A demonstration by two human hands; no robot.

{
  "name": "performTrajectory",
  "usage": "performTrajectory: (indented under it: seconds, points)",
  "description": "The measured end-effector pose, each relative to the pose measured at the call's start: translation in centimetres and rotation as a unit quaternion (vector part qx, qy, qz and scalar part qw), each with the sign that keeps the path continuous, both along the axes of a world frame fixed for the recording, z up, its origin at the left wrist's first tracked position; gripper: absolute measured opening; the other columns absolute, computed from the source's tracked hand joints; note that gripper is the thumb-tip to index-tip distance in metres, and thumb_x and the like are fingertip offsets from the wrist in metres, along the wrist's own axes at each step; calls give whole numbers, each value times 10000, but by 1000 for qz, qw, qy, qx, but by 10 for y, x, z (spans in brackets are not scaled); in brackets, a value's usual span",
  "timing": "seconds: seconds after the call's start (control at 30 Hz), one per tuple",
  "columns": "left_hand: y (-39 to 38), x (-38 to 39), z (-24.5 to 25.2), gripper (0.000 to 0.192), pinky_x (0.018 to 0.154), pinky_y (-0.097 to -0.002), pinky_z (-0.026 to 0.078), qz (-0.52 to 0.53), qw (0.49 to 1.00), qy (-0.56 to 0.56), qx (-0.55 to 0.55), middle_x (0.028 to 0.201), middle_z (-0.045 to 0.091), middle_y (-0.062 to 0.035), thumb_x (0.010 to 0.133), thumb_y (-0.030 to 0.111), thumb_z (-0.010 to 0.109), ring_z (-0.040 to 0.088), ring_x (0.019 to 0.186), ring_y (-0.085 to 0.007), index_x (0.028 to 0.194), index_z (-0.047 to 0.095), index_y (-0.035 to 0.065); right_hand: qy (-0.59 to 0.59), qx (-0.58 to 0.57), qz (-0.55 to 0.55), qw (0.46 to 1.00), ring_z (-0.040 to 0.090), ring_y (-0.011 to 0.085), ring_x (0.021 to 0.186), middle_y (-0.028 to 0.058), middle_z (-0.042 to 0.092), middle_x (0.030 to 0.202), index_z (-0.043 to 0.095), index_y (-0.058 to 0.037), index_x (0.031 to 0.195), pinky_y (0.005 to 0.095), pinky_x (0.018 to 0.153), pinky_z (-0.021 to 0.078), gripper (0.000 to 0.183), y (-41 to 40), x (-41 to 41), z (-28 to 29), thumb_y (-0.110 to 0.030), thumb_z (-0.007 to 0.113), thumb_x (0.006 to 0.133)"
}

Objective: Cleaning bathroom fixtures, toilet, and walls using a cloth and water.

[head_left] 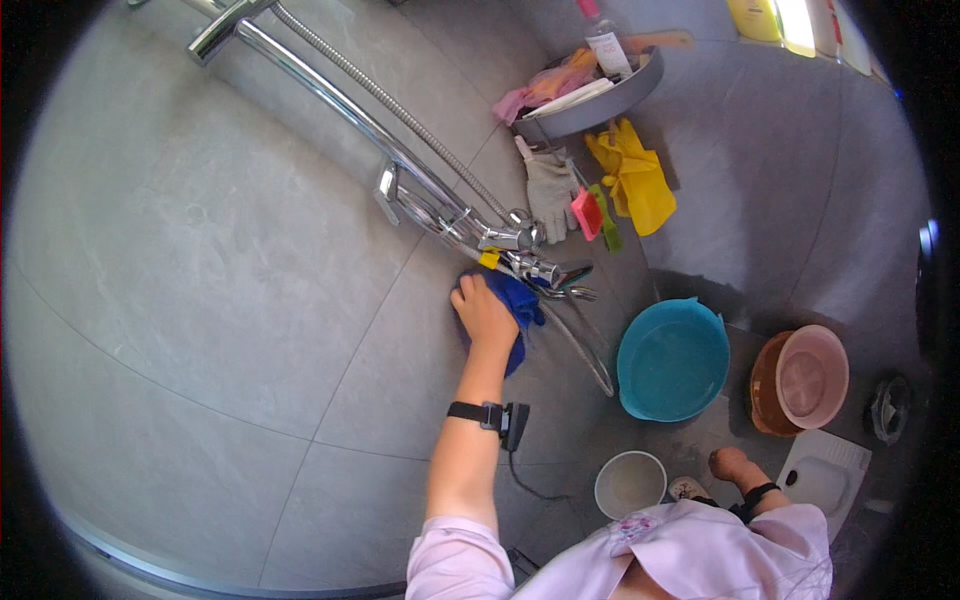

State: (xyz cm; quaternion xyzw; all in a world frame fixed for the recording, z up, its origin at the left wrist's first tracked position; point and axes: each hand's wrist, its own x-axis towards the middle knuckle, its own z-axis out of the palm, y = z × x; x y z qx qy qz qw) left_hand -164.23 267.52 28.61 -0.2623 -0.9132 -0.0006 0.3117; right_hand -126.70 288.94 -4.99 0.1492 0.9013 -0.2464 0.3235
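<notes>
My left hand (pixel 484 311) presses a dark blue cloth (pixel 517 300) flat against the grey tiled wall (pixel 360 315), just below the chrome shower mixer (pixel 517 244). Part of the cloth is bunched beside the fingers and some hangs under the wrist. A metal shower hose (pixel 574 341) loops down close by on the right. My right hand (pixel 729 463) hangs low over the floor, between a white bucket (pixel 631 484) and a squat toilet pan (pixel 825 476). Its fingers look curled, though their undersides are hidden, and no object shows in it.
A chrome shower rail (pixel 322 90) runs along the wall. Yellow rubber gloves (pixel 637 180), a pale glove (pixel 551 191) and a pink brush (pixel 586 214) hang below a loaded corner shelf (pixel 600 109). A teal basin (pixel 673 360) and a pink basin (pixel 812 375) sit low at right.
</notes>
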Motion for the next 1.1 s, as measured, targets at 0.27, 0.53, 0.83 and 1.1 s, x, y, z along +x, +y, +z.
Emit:
performTrajectory:
  seconds: [0.27,0.53,0.83,1.1]
  points:
    - [-5,-9,5,416,784,-425,307,-36,997,-63,17,913,505,-148,596,259,642,410,931,-333,893,533,-11,48,-47,51,996,561,355,838,175,592,919,612,-54,859,423,735,452,246,-30,-43,13,-209,453,753]
    - [-10,0,-51,537,857,-423,297,-38,962,111,245,961,490,-159,602,290,639,402,975,-348,1018,473,-7,59,-18,-45,997,560,359,831,177,596,898,616,-47,843,423,733,451,244,9,-2,-5,-215,453,775]
    - [14,34,-37,350,729,-379,406,-43,920,-54,385,863,571,-128,668,240,590,528,793,-303,941,552,24,58,0,-70,996,564,366,814,184,599,881,625,-35,805,422,729,453,253,25,33,-17,-207,442,775]
    - [-19,25,-71,438,889,-428,390,-204,235,-389,867,1056,557,-100,842,430,411,516,990,-280,1047,520,59,23,13,-25,999,570,336,875,178,597,934,633,-66,895,404,747,460,228,38,26,-30,-142,492,733]
